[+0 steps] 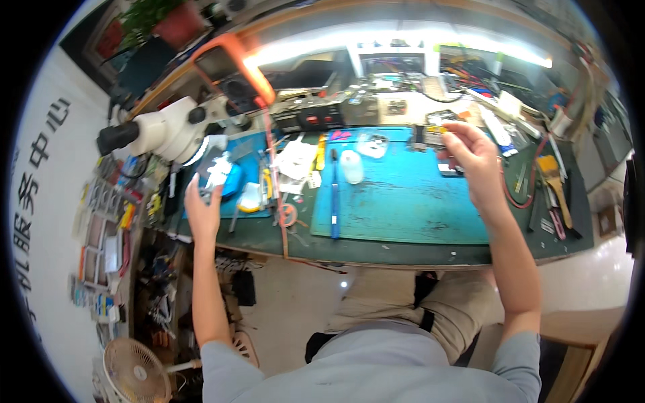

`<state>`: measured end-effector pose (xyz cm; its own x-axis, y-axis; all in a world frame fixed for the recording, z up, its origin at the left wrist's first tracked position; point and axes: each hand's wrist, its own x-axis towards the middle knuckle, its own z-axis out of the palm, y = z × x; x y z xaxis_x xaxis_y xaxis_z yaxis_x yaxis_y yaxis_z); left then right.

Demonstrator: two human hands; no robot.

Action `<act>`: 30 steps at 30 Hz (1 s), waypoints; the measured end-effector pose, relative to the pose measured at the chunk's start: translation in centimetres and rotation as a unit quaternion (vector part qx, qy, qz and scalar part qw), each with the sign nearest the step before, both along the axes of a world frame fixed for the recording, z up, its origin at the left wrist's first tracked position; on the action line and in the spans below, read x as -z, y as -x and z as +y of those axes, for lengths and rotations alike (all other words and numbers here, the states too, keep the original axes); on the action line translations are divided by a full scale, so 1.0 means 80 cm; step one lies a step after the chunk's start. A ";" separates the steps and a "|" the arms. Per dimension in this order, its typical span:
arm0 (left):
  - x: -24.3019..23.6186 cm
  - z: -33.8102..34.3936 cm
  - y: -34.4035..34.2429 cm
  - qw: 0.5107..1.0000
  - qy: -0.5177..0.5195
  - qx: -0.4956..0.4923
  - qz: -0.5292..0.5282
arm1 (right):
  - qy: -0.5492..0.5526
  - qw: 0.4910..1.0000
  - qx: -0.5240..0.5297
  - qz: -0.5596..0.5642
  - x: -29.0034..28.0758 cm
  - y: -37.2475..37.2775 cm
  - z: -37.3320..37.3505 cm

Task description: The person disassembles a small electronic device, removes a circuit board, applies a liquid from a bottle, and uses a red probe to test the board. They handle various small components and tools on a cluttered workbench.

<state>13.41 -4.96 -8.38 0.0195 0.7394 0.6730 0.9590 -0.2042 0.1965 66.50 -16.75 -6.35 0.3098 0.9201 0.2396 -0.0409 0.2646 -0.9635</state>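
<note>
My left hand (203, 209) is under the white microscope (161, 131), thumb and forefinger apart. Its fingertips come close to a shiny, glaring piece (218, 170) on the small blue mat (250, 149); whether they touch it is unclear. At the right, my right hand (476, 160) is raised above the far edge of the large blue work mat (403, 201). Its thumb and fingers pinch a small flat part (434, 131), yellowish with a dark end, blurred. Below that hand lies a dark flat piece (450, 168), partly covered by the fingers.
A blue pen-like tool (334, 201) and a whitish bottle (351, 166) rest on the large mat. Brushes (554, 181) and a red cable (516, 201) lie at the right. An orange-framed device (235, 70) stands behind the microscope. A fan (138, 373) is at lower left.
</note>
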 end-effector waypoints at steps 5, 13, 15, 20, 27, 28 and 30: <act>-0.028 -0.070 -0.156 0.949 0.120 0.241 -0.162 | 0.052 0.998 -0.028 -0.037 0.003 0.001 0.001; 0.009 -0.026 -0.308 0.905 0.167 0.375 -0.112 | 0.122 0.984 -0.088 -0.092 0.007 0.015 -0.034; 0.016 -0.013 -0.318 0.903 0.161 0.379 -0.118 | 0.129 0.981 -0.097 -0.103 0.018 0.017 -0.045; 0.030 0.010 -0.317 0.910 0.121 0.374 -0.131 | 0.177 0.980 -0.075 -0.046 0.020 0.026 -0.065; 0.021 -0.009 -0.316 0.943 0.020 0.331 -0.040 | 0.194 0.974 -0.106 0.046 0.022 0.030 -0.060; 0.011 -0.019 -0.315 0.943 -0.013 0.330 -0.039 | 0.186 0.975 -0.109 0.056 0.020 0.031 -0.061; -0.023 -0.062 -0.323 0.918 0.047 0.372 -0.126 | 0.163 0.978 -0.107 0.071 0.015 0.035 -0.063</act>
<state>39.25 -9.92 -6.51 0.3959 0.6397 0.6588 0.4819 -0.7554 0.4439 63.68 -21.82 -7.56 0.1108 0.9879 -0.1089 -0.2009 -0.0850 -0.9759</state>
